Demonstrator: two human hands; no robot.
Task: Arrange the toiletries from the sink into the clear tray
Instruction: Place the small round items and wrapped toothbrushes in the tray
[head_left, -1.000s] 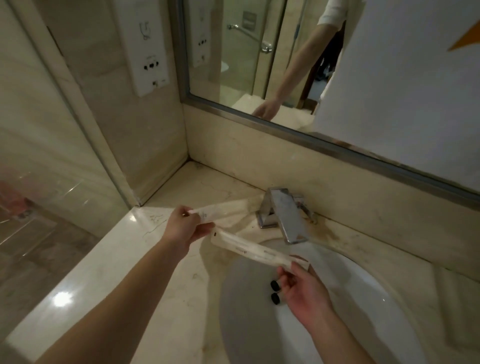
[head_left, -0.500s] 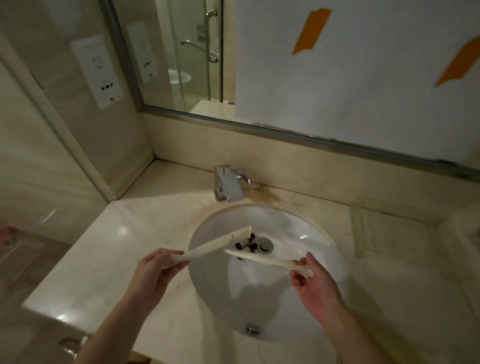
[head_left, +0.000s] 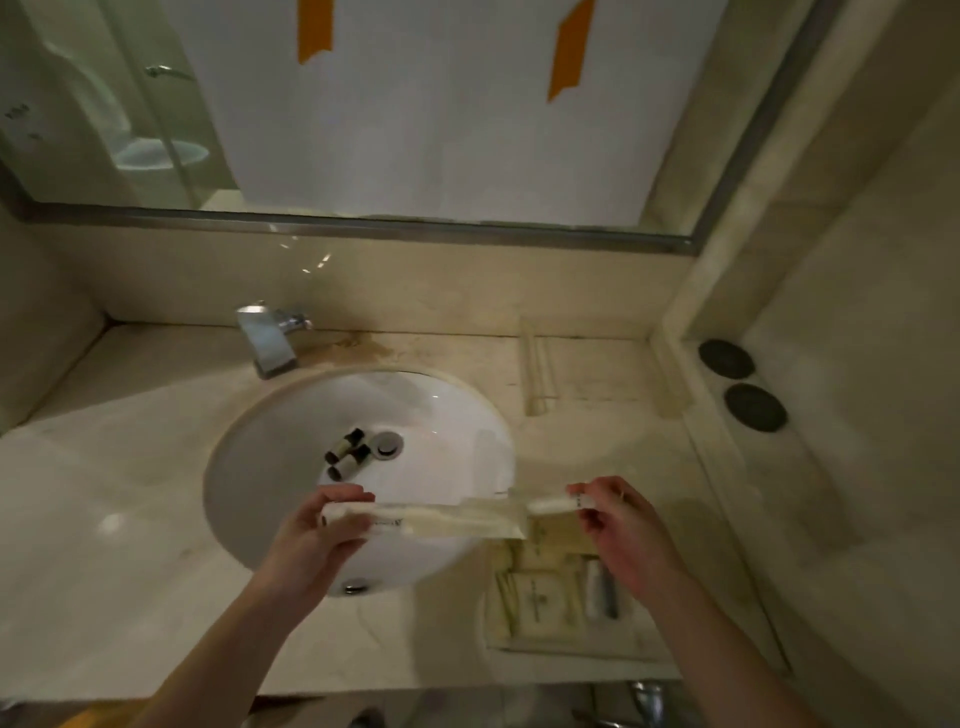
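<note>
My left hand (head_left: 322, 540) grips one long white wrapped packet (head_left: 441, 522) by its left end, over the front of the white sink basin (head_left: 270, 457). My right hand (head_left: 618, 525) pinches a second white wrapped packet (head_left: 550, 504) by its right end; the two packets overlap in the middle. Three small dark-capped bottles (head_left: 348, 454) lie in the basin beside the drain (head_left: 388, 444). The clear tray (head_left: 498, 649) sits on the counter right of the basin, under my right hand, holding cream sachets (head_left: 535, 597) and a small tube (head_left: 602, 592).
A chrome faucet (head_left: 267, 338) stands behind the basin. A mirror covered with white paper (head_left: 441, 104) spans the back wall. Two dark round discs (head_left: 740, 384) sit on the ledge at the right. The beige marble counter (head_left: 104, 519) stretches left of the basin.
The view has swung right, bringing the tray into sight. Both hands carried their packets rightward, from over the basin's middle toward the tray, and the packets now line up end to end.
</note>
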